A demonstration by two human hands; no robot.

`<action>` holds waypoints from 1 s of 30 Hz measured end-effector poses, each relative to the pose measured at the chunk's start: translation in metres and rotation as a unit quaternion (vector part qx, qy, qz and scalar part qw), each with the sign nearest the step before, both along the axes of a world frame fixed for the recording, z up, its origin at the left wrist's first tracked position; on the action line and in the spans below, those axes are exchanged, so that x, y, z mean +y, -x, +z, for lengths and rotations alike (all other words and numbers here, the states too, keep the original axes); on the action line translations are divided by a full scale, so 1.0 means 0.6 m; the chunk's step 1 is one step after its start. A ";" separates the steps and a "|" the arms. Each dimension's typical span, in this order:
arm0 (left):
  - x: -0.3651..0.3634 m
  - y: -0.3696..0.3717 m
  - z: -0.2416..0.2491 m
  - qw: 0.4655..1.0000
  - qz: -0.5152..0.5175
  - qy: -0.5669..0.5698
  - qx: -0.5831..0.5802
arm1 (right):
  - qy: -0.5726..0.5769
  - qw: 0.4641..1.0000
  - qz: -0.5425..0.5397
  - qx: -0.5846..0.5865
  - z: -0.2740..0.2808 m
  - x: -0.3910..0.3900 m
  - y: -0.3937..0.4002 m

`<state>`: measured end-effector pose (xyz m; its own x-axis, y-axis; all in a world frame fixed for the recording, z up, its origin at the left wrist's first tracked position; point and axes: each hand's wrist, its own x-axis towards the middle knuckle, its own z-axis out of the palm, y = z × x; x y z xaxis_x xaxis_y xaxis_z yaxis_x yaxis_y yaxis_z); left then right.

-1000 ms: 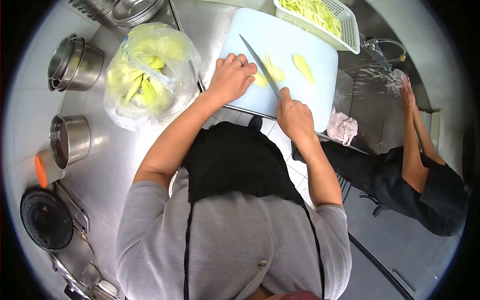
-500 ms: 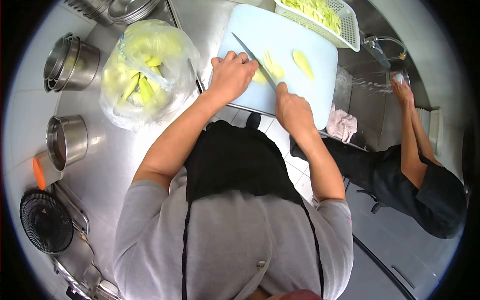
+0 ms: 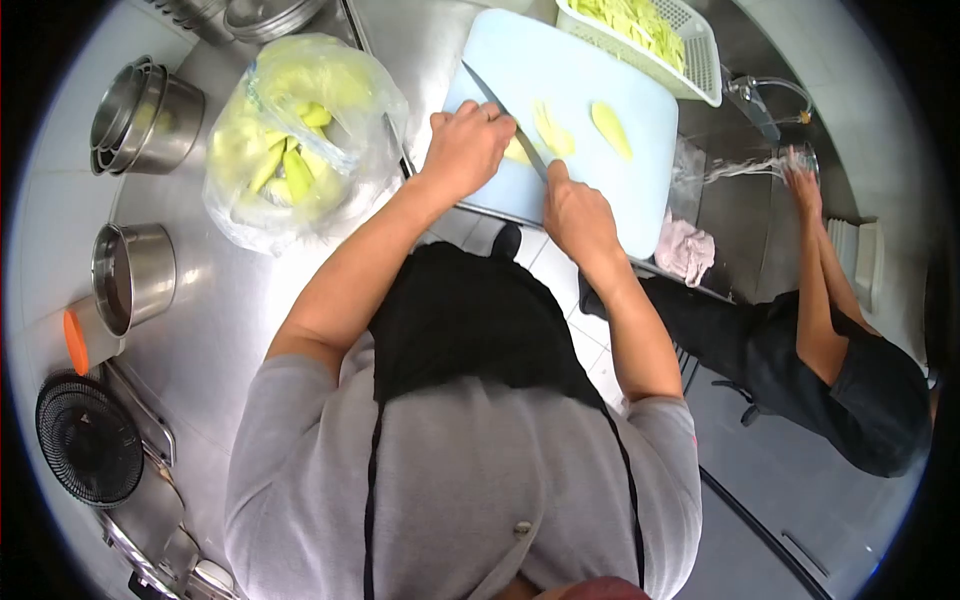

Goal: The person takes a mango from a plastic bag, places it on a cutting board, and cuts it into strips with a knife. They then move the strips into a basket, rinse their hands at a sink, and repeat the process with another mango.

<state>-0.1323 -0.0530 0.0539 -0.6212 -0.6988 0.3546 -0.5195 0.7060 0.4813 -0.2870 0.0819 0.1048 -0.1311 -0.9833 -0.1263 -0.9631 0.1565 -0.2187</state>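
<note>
In the head view, my right hand is closed around the handle of a kitchen knife. Its long blade points up and left across the pale blue cutting board. My left hand has curled fingers close against the blade, pressing on a pale green vegetable piece that is mostly hidden. Thin cut slices lie just right of the blade. Farther right on the board rests a longer pale green vegetable piece, touched by neither hand.
Left of the board stands a clear plastic bag of pale green vegetables. A white basket of cut strips overlaps the board's far edge. Steel pots line the left wall. At the right, a co-worker's hands are under running water over a sink.
The knife's handle end and my right hand have shifted slightly left. My left hand stays by the blade. At the sink, the co-worker's hands have moved slightly and the water stream looks fuller.
</note>
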 end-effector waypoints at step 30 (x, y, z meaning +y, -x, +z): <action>-0.004 -0.033 -0.021 0.999 -0.001 0.009 0.051 | -0.038 0.999 -0.012 -0.006 -0.002 -0.015 -0.024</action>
<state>-0.1124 -0.0554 0.0413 -0.5828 -0.6900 0.4293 -0.4668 0.7167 0.5182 -0.2728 0.0727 0.1038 -0.1535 -0.9671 -0.2027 -0.9562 0.1971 -0.2163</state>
